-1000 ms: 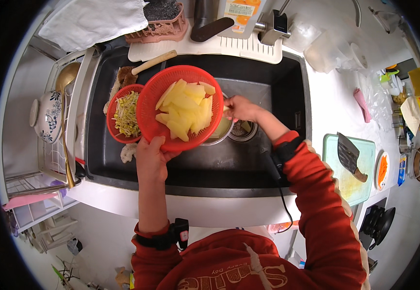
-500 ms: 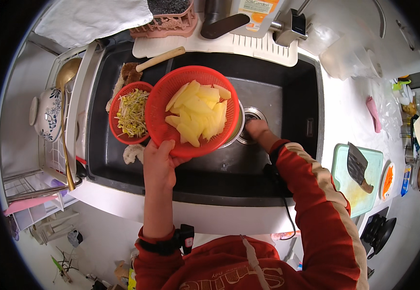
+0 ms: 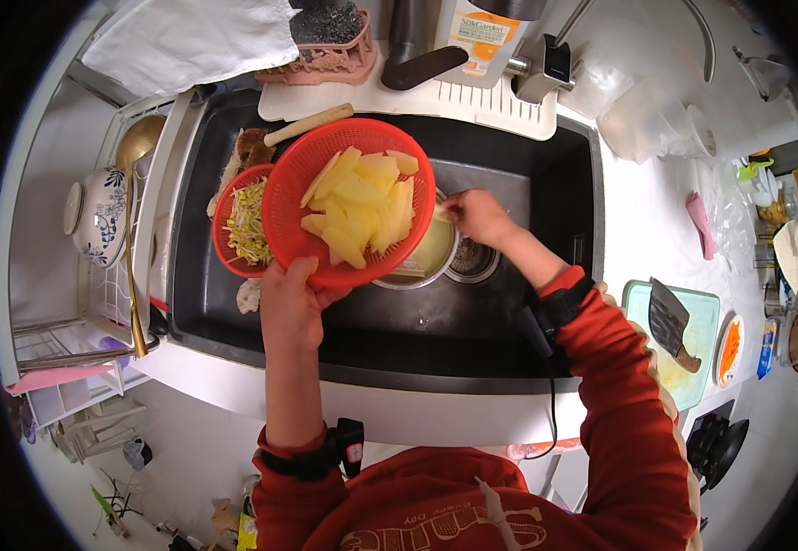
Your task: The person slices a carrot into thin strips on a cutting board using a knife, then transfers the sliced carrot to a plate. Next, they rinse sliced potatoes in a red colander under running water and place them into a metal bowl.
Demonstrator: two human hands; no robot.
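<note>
My left hand (image 3: 296, 298) grips the near rim of a red colander (image 3: 286, 230) filled with pale yellow potato slices (image 3: 362, 202). It overlaps a steel bowl (image 3: 431, 253) of cloudy liquid in the dark sink (image 3: 555, 321). At this bowl’s right rim, my right hand (image 3: 472, 213) has closed fingers on something pale, too small to make out. Left of the colander lies a smaller red basket (image 3: 224, 234) of bean sprouts (image 3: 248, 220). Just right of the steel bowl is the metal drain (image 3: 472, 266), partly hidden.
A wooden-handled tool (image 3: 311, 122) lies across the sink’s back. The faucet (image 3: 546, 69) and white drainboard (image 3: 472, 108) are behind it. Right are a cleaver (image 3: 668, 321) on a green board (image 3: 647, 367) and a carrot plate (image 3: 730, 349). A wire rack (image 3: 105, 294) stands left.
Between half a second ago and now, my right hand has risen from the drain to the steel bowl’s rim. The colander in my left hand has shifted slightly left and up.
</note>
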